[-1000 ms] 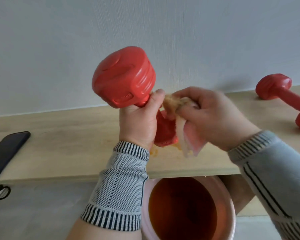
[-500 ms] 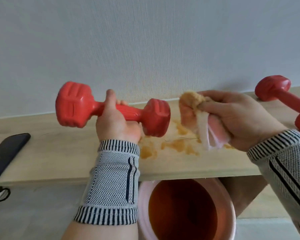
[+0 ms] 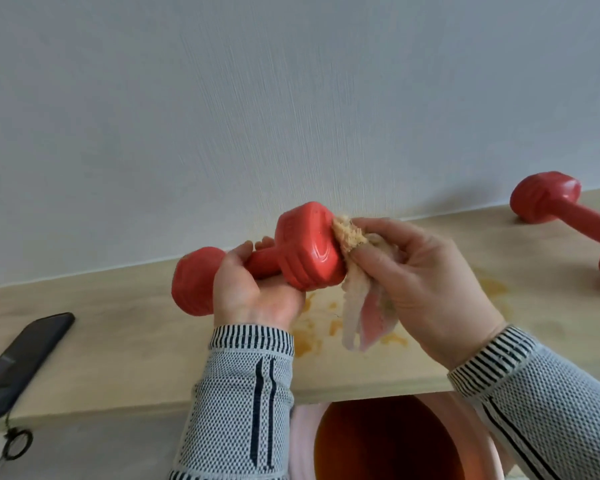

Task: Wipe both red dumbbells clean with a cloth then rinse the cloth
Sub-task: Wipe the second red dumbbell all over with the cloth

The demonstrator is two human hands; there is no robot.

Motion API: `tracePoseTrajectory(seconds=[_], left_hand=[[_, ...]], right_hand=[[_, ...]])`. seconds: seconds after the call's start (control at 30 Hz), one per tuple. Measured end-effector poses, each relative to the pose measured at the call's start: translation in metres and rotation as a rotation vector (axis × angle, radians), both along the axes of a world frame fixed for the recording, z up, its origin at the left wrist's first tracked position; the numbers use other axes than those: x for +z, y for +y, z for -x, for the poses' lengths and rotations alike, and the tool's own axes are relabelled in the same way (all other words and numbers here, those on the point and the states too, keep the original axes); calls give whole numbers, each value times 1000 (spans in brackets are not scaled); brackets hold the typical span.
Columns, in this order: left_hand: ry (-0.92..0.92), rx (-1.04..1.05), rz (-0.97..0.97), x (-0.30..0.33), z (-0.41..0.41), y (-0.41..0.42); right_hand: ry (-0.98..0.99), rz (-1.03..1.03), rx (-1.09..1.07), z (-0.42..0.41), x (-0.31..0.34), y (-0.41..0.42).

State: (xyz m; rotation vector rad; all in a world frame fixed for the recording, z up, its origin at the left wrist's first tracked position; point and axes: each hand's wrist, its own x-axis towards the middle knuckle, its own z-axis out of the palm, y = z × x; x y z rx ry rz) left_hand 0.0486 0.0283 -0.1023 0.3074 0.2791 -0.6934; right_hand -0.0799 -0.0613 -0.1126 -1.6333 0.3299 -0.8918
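Left hand (image 3: 253, 292): grip curled round handle of red dumbbell (image 3: 302, 251), held above desk (image 3: 118, 348). Right hand (image 3: 423, 285): grip pinching stained cloth (image 3: 357, 289) against dumbbell's end. Second dumbbell (image 3: 565, 216): on desk, far right.

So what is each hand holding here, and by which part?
Left hand grips the dumbbell by its handle; right hand pinches the cloth near its stained top end, against the dumbbell's head.

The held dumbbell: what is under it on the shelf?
Orange stains lie on the shelf under the held dumbbell. The left hand and the cloth hide part of them.
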Motion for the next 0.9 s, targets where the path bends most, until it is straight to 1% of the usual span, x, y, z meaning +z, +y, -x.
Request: tracePoseTrajectory(seconds=[0.1,0.17,0.23,0.3,0.43,0.53,0.63,0.7,0.8,0.9], left_hand=[[19,-67,-52,-3,1,1],[-46,-122,-105,-9,-3,0],[-126,-209,-108,-12,-4,-2],[-157,-262,-128,-13,-9,-2],[-203,-283,-224,-9,-13,3],[-173,-290,-218,-12,-13,2],[-158,-280,-220,-15,-6,-4],[-130,-275,-223,-16,-5,-7],[-108,-303,-203,-16,-10,-3],[-118,-251,-239,-15,-14,1]], right_hand=[[-59,142,-113,0,11,0],[-62,290,-148,-1,17,1],[-44,455,-157,-3,16,4],[-51,568,-162,-5,9,9],[-53,760,-108,-2,-7,16],[-87,745,-162,-3,-7,11],[-114,600,-227,-9,1,2],[-131,541,-240,-11,0,0],[-112,595,-176,-10,-9,9],[-86,673,-101,-10,-16,14]])
